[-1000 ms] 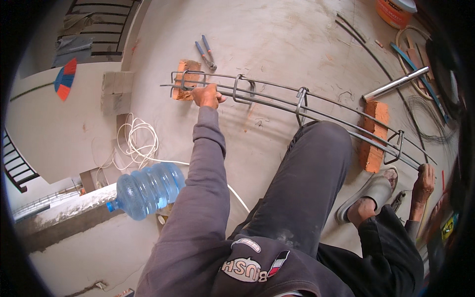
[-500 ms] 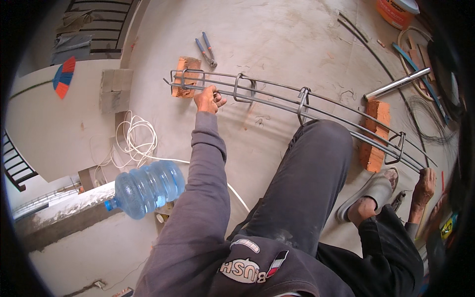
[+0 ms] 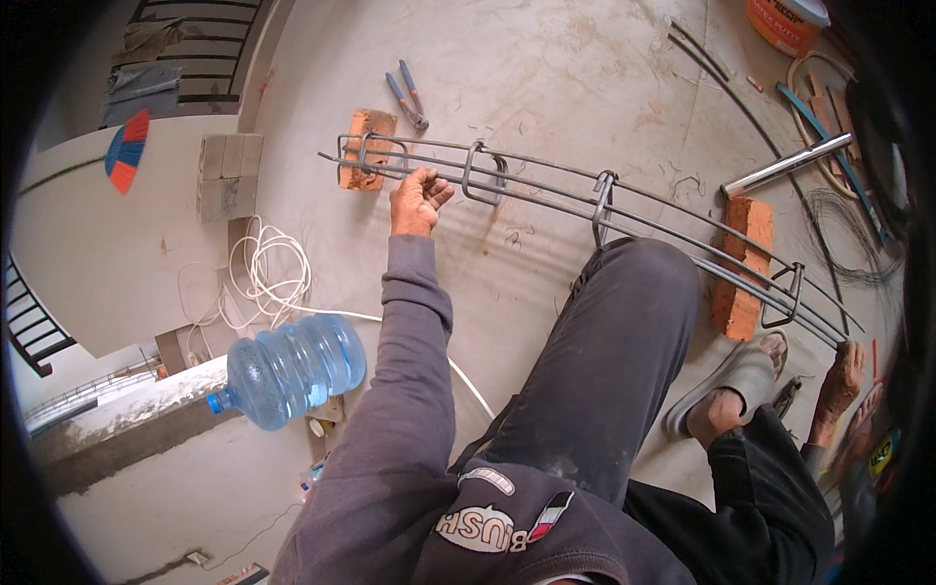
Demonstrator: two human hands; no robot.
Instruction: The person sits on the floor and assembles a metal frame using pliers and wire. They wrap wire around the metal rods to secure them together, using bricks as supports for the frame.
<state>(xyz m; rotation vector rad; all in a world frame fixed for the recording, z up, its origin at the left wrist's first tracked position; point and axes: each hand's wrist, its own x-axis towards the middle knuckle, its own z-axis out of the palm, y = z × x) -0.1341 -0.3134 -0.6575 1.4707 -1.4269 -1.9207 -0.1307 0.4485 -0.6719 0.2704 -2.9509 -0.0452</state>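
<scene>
A long, narrow cage of steel reinforcing bars (image 3: 546, 185) with several bent stirrups lies across in front of me, sloping down to the right. Beneath its left end is an orange brick (image 3: 359, 177), and a second orange brick (image 3: 738, 308) lies under its right part. My left hand (image 3: 419, 205) is closed on a lower bar, just right of the left brick. Out at the right end, my right hand (image 3: 840, 380) is closed around the bar tips; its fingers are partly hidden. My bent knee (image 3: 648, 268) is against or close beside the cage's middle.
Pincers (image 3: 409, 102) with dark handles lie beyond the left brick. A large blue water bottle (image 3: 297, 370) and coiled white cable (image 3: 263, 268) are at left. Toward the right are a metal tube (image 3: 790, 164), loose dark wire (image 3: 843, 239), long rods (image 3: 731, 93) and an orange bucket (image 3: 785, 27).
My left hand has turned slightly and shifted a little right along the bar. My right hand has dropped slightly at the bar ends. The cage has barely moved.
</scene>
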